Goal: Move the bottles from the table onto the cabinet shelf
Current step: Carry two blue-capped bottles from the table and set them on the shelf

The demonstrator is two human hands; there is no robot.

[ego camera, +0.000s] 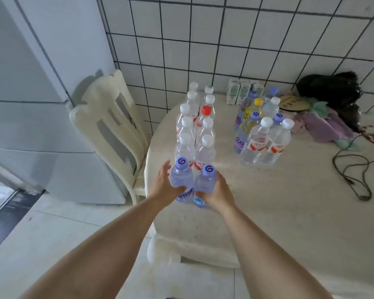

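Two purple-capped bottles stand side by side at the near left edge of the round white table (268, 212). My left hand (163, 187) grips the left purple bottle (181, 179), thumb across its front. My right hand (217, 192) grips the right purple bottle (205, 184). Behind them a double row of clear bottles (195, 134) with white caps and one red cap runs toward the wall. A second cluster of bottles (261, 134) stands at the table's middle. No cabinet shelf is in view.
A white chair (110, 124) stands left of the table against a white fridge (30, 83). Small cartons (238, 93), a round fan, purple cloth (324, 128) and a dark bag (330, 89) lie by the tiled wall. A black cable (352, 175) loops at the right.
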